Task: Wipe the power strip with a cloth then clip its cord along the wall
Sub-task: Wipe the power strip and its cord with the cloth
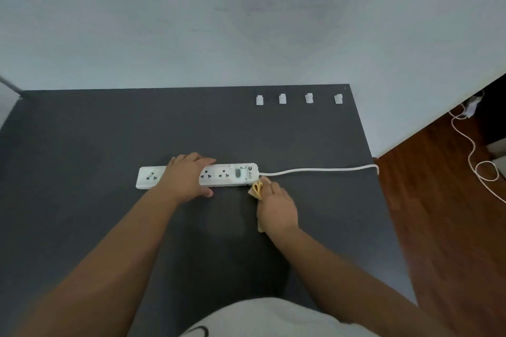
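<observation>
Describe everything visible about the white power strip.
The long white plastic power strip lies flat on the dark grey table, parallel to the wall. Several sockets, a grey switch and dark lettering show. The left hand presses its middle; the right hand holds a folded yellowish cloth against its cord-end corner.

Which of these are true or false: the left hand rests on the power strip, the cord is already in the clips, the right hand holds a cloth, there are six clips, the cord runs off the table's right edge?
1. The left hand rests on the power strip. True.
2. The cord sits in the clips. False: it lies loose on the table.
3. The right hand holds a cloth. True.
4. Six clips. False: four, near the wall.
5. The cord runs off the right edge. True.
</observation>
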Motion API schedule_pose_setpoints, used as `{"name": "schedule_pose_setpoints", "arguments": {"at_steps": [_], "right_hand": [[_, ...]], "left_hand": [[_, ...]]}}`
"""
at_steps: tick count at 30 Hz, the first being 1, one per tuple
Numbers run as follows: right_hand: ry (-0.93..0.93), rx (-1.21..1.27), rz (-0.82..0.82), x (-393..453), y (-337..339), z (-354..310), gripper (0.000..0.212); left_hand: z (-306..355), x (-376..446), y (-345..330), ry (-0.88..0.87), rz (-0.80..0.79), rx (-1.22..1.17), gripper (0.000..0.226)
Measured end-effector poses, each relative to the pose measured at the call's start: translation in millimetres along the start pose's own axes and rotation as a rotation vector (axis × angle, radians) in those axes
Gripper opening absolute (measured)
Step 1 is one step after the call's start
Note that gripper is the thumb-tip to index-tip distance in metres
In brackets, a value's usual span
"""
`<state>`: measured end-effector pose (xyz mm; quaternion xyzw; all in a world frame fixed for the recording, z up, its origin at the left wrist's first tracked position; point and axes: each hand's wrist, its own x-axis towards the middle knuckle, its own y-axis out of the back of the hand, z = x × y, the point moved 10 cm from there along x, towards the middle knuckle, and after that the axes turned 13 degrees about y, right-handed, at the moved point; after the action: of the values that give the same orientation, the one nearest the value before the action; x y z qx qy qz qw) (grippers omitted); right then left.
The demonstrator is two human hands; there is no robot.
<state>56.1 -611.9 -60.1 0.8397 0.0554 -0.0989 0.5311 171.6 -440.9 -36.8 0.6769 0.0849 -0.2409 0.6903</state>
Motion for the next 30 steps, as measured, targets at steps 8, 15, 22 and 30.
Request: {"name": "schedule_pose_setpoints", "arguments": {"at_steps": [8,15,22,30], "right_hand": [[0.016,0.276,0.116,-18.6,26.0,29.3,0.022],[0.051,0.021,0.092,-20.5,-9.7,-41.3,0.037],[-0.035,0.025,0.303,-5.7,20.6,-49.3,0.021],[0.054,0.008,0.141,42.3,-18.4,-93.6,0.043]], "left_hand": [[-48.8,5.4,9.1,-0.02,0.003,0.022,0.072],[-49.0,4.9,25.8,-0.087,0.095,-0.026,0.067],[-45.6,15.3,52.4,-0.186,0.178,0.001,0.067],[-35.0,29.6,76.4,-0.236,0.198,0.069,0.069]]}}
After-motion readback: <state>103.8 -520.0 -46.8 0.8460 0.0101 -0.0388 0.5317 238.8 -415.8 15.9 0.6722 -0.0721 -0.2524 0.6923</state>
